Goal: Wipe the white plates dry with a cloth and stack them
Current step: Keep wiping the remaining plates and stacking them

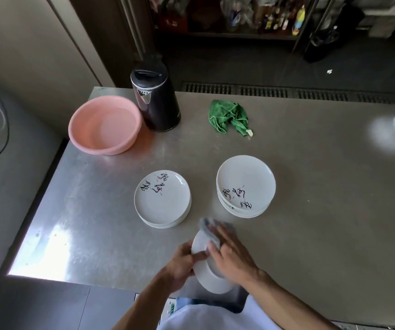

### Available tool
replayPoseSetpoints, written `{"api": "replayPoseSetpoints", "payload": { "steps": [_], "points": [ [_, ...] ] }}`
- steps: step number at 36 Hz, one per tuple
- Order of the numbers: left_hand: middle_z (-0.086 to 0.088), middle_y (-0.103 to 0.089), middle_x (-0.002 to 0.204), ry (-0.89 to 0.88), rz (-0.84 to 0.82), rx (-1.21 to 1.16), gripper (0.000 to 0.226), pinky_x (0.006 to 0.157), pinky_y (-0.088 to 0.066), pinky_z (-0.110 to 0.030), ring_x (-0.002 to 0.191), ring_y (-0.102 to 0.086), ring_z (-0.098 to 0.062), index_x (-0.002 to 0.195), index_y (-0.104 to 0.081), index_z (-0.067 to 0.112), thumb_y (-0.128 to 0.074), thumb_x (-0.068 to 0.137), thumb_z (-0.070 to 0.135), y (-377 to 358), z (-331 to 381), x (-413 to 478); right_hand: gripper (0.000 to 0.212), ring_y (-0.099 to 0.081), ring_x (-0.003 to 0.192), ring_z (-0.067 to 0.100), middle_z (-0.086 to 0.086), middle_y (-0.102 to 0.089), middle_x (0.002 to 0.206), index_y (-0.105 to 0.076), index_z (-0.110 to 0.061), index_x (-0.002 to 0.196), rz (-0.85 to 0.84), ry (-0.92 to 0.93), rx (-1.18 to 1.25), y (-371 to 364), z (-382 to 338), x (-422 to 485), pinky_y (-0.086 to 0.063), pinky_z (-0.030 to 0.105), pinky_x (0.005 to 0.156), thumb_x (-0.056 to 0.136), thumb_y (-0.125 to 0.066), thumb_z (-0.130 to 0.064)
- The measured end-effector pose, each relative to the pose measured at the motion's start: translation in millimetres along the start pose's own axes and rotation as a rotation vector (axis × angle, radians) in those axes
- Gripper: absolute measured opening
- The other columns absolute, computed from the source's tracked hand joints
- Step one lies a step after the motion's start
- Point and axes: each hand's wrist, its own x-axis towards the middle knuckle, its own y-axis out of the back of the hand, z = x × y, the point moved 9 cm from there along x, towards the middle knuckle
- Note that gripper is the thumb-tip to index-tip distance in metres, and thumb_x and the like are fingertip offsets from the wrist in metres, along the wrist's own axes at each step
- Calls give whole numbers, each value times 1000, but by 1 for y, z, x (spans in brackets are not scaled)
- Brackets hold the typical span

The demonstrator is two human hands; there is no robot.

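While the wiping goes on: the plate in hand [212, 279] sits tilted at the near edge of the desk [310, 186], in front of both stacks; whether it rests on the desk cannot be told.
Left hand [182, 265]: fingers curled round the plate's left rim, thumb on top.
Right hand [232, 256]: fingers fairly straight and close together, pressing the grey cloth [207, 228] onto the plate's face; blurred.
Left stack [162, 201]: printed plates, edges slightly uneven.
Right stack [245, 184]: the same, rims visibly staggered.
Risk, slip: a one-sided rim hold on a plate that is likely wet; a hard wipe could lever it out and off the desk edge.
Risk, stacking: setting it off-centre on the staggered stack could nudge plates askew.
Risk, mix-up: which stack is dried is not evident.
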Motion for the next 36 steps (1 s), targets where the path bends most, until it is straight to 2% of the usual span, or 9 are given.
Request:
{"api": "replayPoseSetpoints", "payload": {
  "steps": [3, 10, 13, 16, 20, 26, 29, 33, 36],
  "points": [
    [-16, -73, 119, 16, 12, -2, 48, 89, -59, -48, 109, -70, -34, 123, -71, 16, -82, 78, 24, 0, 0, 1, 59, -2, 154, 14, -1, 1, 167, -5, -15, 160, -79, -190, 27, -8, 28, 1, 0, 32, 124, 108, -21, -39],
    [-18, -74, 116, -7, -6, 66, 48, 92, -58, -51, 105, -72, -34, 119, -71, 9, -81, 77, 28, -6, 7, 1, 59, -3, 154, 13, -3, -10, 166, -20, -18, 157, -57, 233, 75, -6, -22, -15, -3, 30, 125, 106, -22, -48],
    [-21, -72, 118, -1, -14, -10, 47, 87, -55, -45, 99, -71, -30, 119, -72, 12, -80, 74, 22, -4, 4, 0, 60, -6, 154, 17, 2, -7, 166, -9, -17, 159, -4, -118, 34, -5, 24, -6, -2, 32, 124, 107, -22, -44],
    [-26, -67, 123, -22, 5, -115, 58, 90, -54, -55, 104, -68, -37, 128, -66, 11, -78, 71, 14, 5, 1, 0, 60, -4, 154, 17, 7, -6, 167, -4, -13, 159, -32, -358, 164, -5, 51, -8, 4, 25, 123, 108, -25, -39],
    [-21, -70, 121, -34, 43, -71, 60, 94, -53, -62, 114, -65, -44, 130, -62, 16, -77, 72, 20, 10, 8, -1, 56, 4, 148, 0, 0, -5, 167, -3, -20, 157, 34, -152, 161, 7, 21, -7, 14, 12, 115, 109, -28, -34],
    [-17, -71, 123, -48, 24, 23, 52, 94, -58, -55, 115, -68, -36, 131, -61, 12, -73, 81, 21, 1, 12, -5, 55, 1, 152, 4, -8, -10, 165, -21, -23, 157, -71, 218, 215, 0, -43, -7, -1, 25, 124, 106, -35, -39],
    [-19, -72, 121, -28, 9, 9, 44, 86, -61, -47, 110, -71, -33, 124, -67, 10, -73, 82, 15, -1, 6, -6, 60, -1, 154, 11, -2, -11, 166, -26, -16, 157, -46, 193, 82, -3, -29, -4, -4, 31, 125, 105, -26, -47],
    [-16, -73, 121, -2, -9, -2, 46, 88, -60, -48, 108, -71, -30, 124, -70, 16, -79, 79, 18, -5, 5, -5, 61, -8, 154, 18, 6, -11, 166, -11, -14, 160, 26, -105, -45, 8, 8, 6, -2, 34, 124, 107, -22, -42],
    [-18, -72, 122, -7, -2, 14, 48, 94, -58, -52, 112, -69, -35, 126, -68, 13, -76, 79, 16, -5, 4, -4, 60, -25, 150, 29, 13, -26, 161, -32, -7, 154, 65, 62, -17, 9, -11, 3, -12, 37, 121, 105, -29, -42]
  ]
}}
